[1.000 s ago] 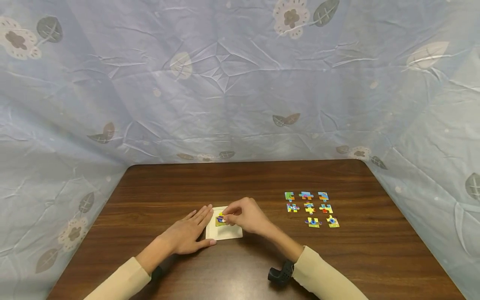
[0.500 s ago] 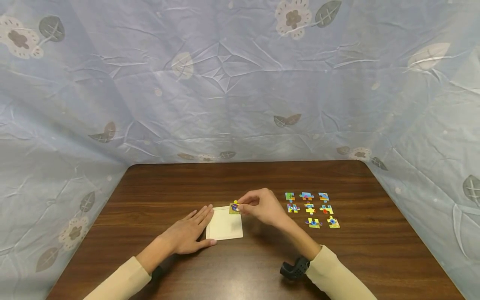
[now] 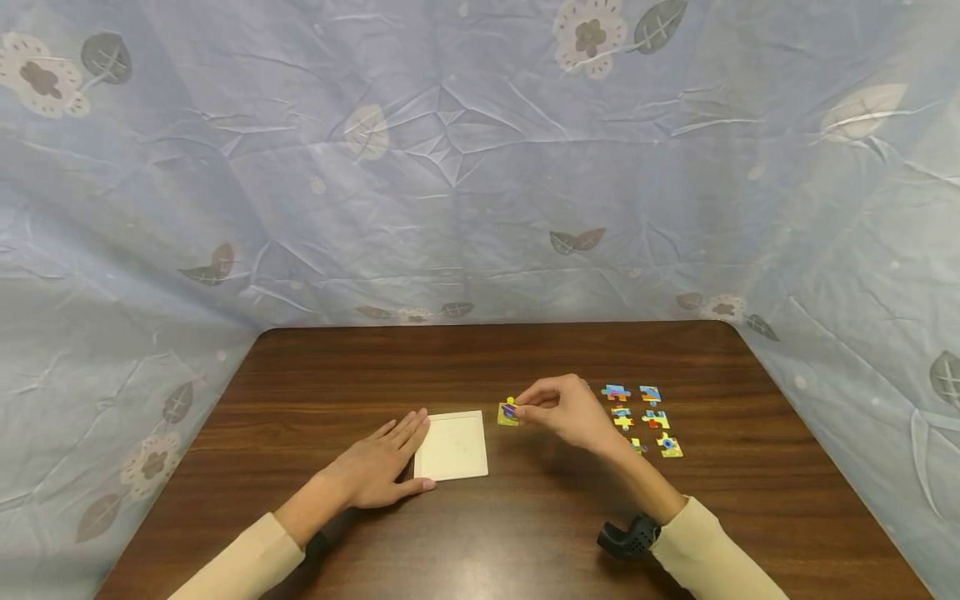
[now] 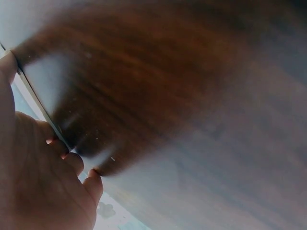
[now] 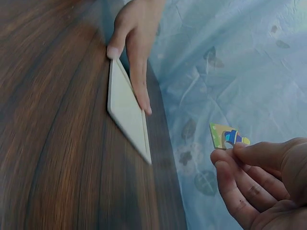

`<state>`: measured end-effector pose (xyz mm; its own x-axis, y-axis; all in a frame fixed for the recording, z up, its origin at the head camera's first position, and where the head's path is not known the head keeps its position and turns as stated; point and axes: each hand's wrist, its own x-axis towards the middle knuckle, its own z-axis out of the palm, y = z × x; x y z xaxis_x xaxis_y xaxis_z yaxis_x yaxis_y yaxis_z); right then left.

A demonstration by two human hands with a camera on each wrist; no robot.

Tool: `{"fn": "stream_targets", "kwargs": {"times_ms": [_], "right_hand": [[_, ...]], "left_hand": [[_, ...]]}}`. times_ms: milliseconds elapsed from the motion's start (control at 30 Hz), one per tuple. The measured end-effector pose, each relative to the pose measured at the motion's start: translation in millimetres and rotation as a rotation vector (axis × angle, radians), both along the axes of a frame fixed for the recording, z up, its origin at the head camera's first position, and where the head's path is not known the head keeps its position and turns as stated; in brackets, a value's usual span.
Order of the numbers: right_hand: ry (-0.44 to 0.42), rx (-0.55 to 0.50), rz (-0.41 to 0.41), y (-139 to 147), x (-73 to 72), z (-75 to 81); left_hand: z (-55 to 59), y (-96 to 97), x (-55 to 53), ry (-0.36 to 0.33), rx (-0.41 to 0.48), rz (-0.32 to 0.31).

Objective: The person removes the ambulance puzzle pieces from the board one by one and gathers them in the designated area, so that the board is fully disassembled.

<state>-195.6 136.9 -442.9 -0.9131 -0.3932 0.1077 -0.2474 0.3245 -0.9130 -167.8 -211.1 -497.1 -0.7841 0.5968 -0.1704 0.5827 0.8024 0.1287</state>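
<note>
My left hand (image 3: pixel 378 467) rests with straight fingers along the left edge of a cream puzzle tray (image 3: pixel 453 447), the thumb at its near corner. The tray lies flat on the table and its inside is bare. Between thumb and fingers of my right hand (image 3: pixel 566 412) is a puzzle piece (image 3: pixel 507 413), yellow-green with a blue and purple picture. It is held up to the right of the tray, apart from it. In the right wrist view the same puzzle piece (image 5: pixel 225 136) sticks out past the fingertips.
Several loose puzzle pieces (image 3: pixel 655 419) lie in rows on the brown wooden table (image 3: pixel 337 367), right of my right hand, which hides some of them. A pale blue flowered cloth (image 3: pixel 450 167) hangs behind the table and on both sides. A black wrist device (image 3: pixel 628 537) sits under the right sleeve.
My right hand has lifted the puzzle piece off the tray and carried it right, past the tray's right edge. The left hand has stayed in place on the tray.
</note>
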Motion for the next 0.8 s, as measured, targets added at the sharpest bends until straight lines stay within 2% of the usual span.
{"fn": "stream_targets", "kwargs": {"times_ms": [200,467,800], "right_hand": [[0.001,0.035,-0.019,21.5,0.8,-3.7],[0.001,0.150,-0.045,49.4,1.3,-13.4],[-0.004,0.274,-0.114,82.3,4.7,-19.8]], "left_hand": [[0.2,0.1,0.7,-0.001,-0.003,0.003],[1.1,-0.6,0.5,0.001,-0.003,0.006],[1.2,0.3,1.5,-0.003,0.005,0.001]]}}
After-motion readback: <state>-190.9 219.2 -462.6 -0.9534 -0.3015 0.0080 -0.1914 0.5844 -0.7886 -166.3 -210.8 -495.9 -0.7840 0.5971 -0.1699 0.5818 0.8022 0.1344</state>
